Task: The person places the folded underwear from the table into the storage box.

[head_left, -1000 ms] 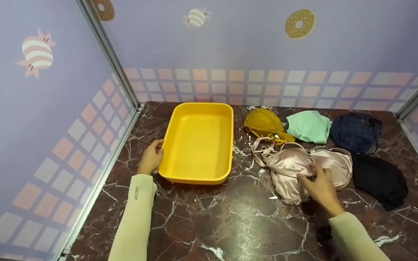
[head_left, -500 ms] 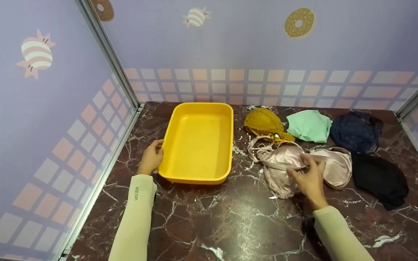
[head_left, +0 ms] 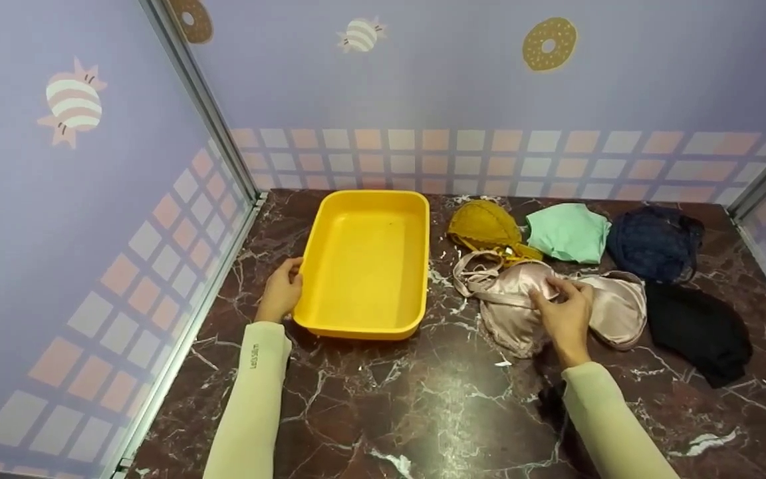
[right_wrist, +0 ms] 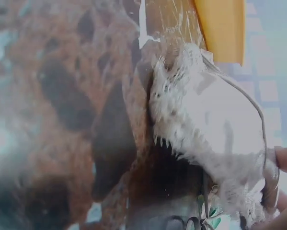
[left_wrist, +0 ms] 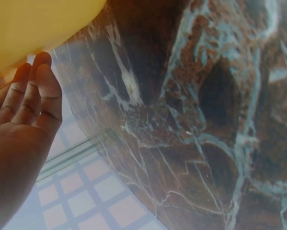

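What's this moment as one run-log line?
left hand: touches yellow tray | right hand: pinches pink bra | nearby: mustard bra, mint garment, navy garment, black garment

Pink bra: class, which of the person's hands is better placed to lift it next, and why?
Probably the right hand: its fingers pinch the pink bra, whereas the left hand rests against the far side of the yellow tray, away from the bra.

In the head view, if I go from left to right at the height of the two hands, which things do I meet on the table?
Left hand → yellow tray → pink satin bra → black garment.
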`<state>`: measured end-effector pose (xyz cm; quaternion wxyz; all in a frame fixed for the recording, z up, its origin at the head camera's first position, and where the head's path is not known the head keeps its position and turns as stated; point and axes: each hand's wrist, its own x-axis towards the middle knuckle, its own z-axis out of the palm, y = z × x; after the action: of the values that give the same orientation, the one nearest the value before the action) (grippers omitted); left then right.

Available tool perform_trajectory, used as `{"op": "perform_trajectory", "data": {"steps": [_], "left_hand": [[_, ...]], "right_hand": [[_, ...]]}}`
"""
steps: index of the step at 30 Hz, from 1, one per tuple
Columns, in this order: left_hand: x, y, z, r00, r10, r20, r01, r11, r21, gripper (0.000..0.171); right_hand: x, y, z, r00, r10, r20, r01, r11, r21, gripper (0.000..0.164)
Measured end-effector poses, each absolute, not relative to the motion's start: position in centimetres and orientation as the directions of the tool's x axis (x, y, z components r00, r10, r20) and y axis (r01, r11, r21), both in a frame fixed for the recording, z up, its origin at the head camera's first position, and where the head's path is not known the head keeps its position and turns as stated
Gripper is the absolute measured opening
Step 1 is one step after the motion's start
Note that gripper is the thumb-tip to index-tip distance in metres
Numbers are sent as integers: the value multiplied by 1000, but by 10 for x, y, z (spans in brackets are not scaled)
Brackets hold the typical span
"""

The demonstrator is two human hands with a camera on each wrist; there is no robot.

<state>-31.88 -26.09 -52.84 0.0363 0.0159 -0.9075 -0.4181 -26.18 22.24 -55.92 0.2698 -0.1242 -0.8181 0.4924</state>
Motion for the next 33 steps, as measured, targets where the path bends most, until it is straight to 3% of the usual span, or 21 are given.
{"op": "perform_trajectory", "data": {"steps": [14,23,27,33], "left_hand": [[-317,-256,-528,-998,-28,58,28,625,780,38],[-318,-253,-532,-998,-29,54,23,631,776,38],[-319,-251,-533,-998,-22,67,38,634,772,38],[-321,-249,-532,-997,-18,77,48,632,773,37]], "right_hand": [[-258,223,-534,-817,311,486,-333,433,-837,40],[-231,202,-447,-815,223,535,-467,295,-834,40],[-227,200,-425,-797,200,569,-534,204,-820,41],[-222,198,-397,-740,173,650,-619,201,-759,41]]}}
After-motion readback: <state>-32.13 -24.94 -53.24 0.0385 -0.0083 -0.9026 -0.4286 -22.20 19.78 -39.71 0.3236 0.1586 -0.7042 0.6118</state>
